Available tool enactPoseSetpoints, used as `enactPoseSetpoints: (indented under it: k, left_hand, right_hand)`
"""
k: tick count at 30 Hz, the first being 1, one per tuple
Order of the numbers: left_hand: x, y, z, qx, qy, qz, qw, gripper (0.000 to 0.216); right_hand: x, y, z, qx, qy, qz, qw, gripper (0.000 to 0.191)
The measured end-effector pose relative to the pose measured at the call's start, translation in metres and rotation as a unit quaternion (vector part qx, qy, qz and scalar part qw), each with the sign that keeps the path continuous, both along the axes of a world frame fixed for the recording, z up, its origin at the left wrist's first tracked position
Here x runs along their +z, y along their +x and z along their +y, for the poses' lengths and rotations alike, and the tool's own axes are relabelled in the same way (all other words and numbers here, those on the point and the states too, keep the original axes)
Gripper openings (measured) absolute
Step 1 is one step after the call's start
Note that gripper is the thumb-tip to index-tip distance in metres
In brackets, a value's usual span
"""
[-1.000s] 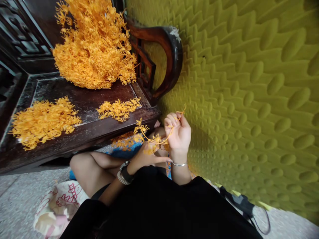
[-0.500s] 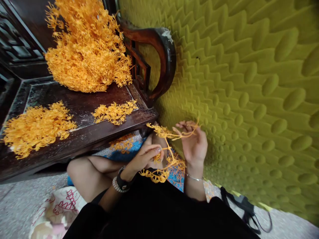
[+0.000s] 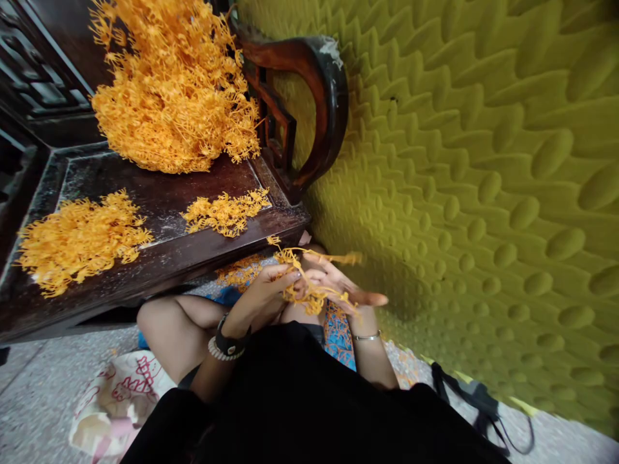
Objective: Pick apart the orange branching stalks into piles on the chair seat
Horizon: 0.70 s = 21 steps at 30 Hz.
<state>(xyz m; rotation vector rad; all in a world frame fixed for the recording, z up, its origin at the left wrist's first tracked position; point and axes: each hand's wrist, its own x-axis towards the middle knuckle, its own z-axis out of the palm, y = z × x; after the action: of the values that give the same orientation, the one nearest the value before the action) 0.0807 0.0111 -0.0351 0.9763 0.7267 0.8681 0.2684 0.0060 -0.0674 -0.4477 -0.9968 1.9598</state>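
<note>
Thin orange plastic sprigs [image 3: 309, 293] lie tangled between both my hands above my lap. My left hand [image 3: 264, 293], with a watch and bead bracelet at the wrist, pinches the sprigs with closed fingers. My right hand [image 3: 345, 290], with a thin bangle, lies palm up with fingers stretched out, and the sprigs rest across its palm. One sprig end [image 3: 345, 258] sticks out above the fingers, blurred.
A dark wooden chair seat [image 3: 159, 200] carries a big heap of orange sprigs [image 3: 174, 90], a left pile [image 3: 77, 235] and a small pile [image 3: 225, 212]. Its curved armrest [image 3: 319, 96] meets a yellow-green padded wall [image 3: 483, 193]. A printed bag [image 3: 116, 399] and black strap [image 3: 478, 412] lie on the floor.
My right hand has dropped and turned palm up, fingers stretched flat. The left hand rose to meet it, and the sprigs are now bunched between both hands.
</note>
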Motion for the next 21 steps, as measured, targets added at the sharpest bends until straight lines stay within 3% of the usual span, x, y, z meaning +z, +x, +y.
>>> enactPoseSetpoints:
  k: [2, 3, 8, 10, 15, 21]
  left_hand:
    - [0.000, -0.002, 0.001, -0.017, 0.008, -0.003, 1.000, 0.039]
    - [-0.001, -0.003, 0.002, -0.025, 0.016, 0.001, 1.000, 0.040]
    - [-0.008, -0.011, 0.010, -0.023, 0.068, 0.070, 0.995, 0.037]
    - [-0.011, -0.013, 0.011, -0.022, 0.088, 0.099, 0.991, 0.034]
    - [-0.015, -0.018, 0.010, -0.012, 0.084, 0.143, 0.986, 0.027]
    - [-0.019, -0.022, 0.007, 0.001, 0.064, 0.096, 0.993, 0.026]
  right_hand:
    - [-0.001, -0.007, 0.008, 0.016, 0.001, 0.053, 0.998, 0.123]
    - [-0.001, -0.010, 0.010, 0.016, -0.012, 0.058, 0.998, 0.119]
    - [0.006, -0.022, 0.009, -0.031, -0.089, -0.062, 0.994, 0.051]
    - [0.009, -0.026, 0.011, -0.008, -0.090, -0.128, 0.988, 0.037]
    - [0.016, -0.031, 0.020, 0.051, -0.049, -0.230, 0.971, 0.037]
    - [0.018, -0.040, 0.020, -0.064, 0.013, -0.203, 0.977, 0.033]
